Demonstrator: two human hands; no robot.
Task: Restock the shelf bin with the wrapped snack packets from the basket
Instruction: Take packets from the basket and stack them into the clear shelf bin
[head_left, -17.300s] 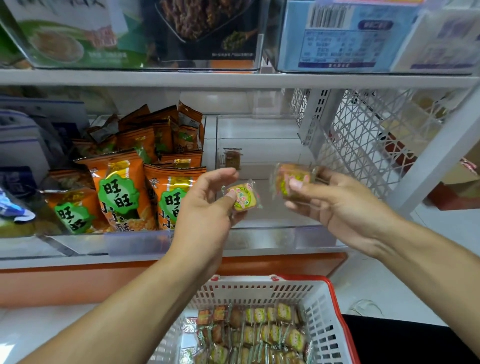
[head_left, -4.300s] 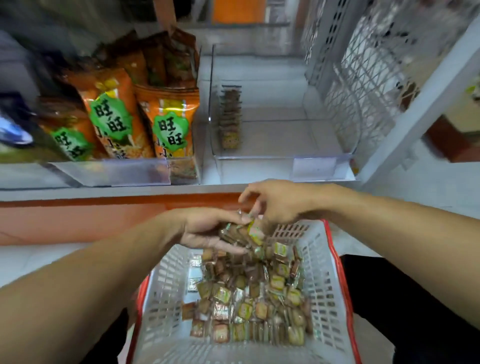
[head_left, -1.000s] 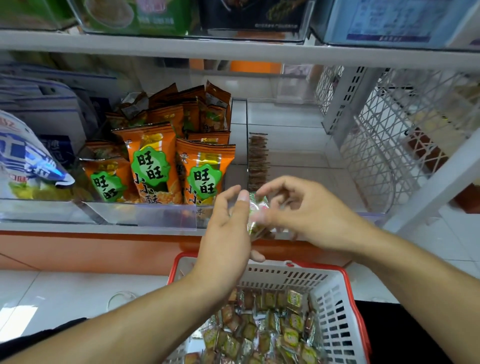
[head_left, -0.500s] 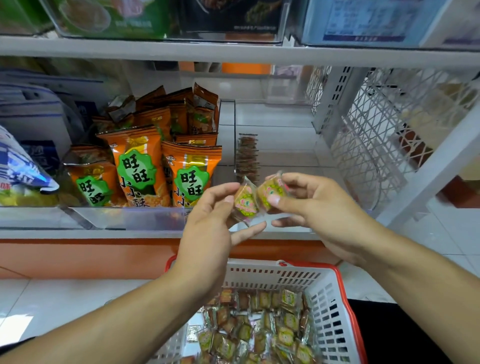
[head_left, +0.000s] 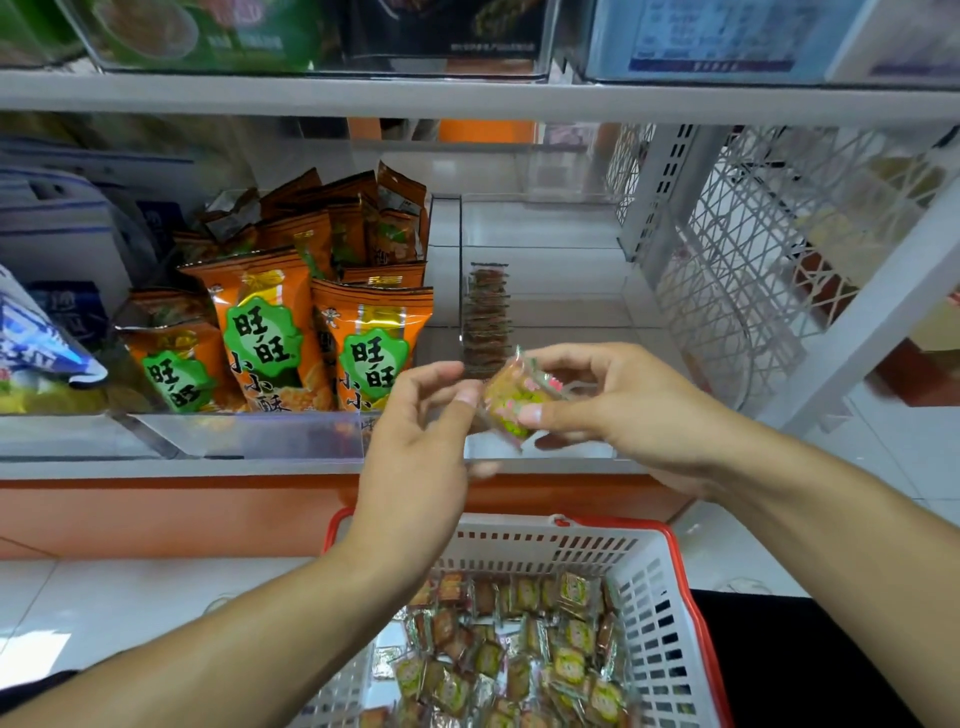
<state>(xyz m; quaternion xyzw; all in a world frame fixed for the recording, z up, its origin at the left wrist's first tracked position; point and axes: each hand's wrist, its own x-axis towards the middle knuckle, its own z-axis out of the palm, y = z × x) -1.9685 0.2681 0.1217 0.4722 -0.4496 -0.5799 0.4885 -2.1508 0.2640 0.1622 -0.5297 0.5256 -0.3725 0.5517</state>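
Observation:
My right hand (head_left: 628, 410) pinches small clear-wrapped snack packets (head_left: 517, 397), green and pink on the print, in front of the clear shelf bin (head_left: 550, 449). They are blurred, so I cannot tell how many there are. My left hand (head_left: 415, 436) is beside them, thumb and forefinger apart, with its thumb tip against their left edge. Inside the bin a row of the same packets (head_left: 487, 319) stands on edge along the left wall. Below my arms sits a white basket with a red rim (head_left: 597, 525), with several more packets (head_left: 519, 654) lying loose in it.
Orange snack bags (head_left: 260, 332) fill the bin to the left. A blue and white bag (head_left: 36, 343) lies at the far left. A white lattice panel (head_left: 753, 260) closes the shelf's right side. An upper shelf board (head_left: 467, 98) runs overhead, carrying boxes.
Half a second ago each hand pinched one packet, side by side. Now the packets sit together in my right hand and my left fingers have loosened beside them.

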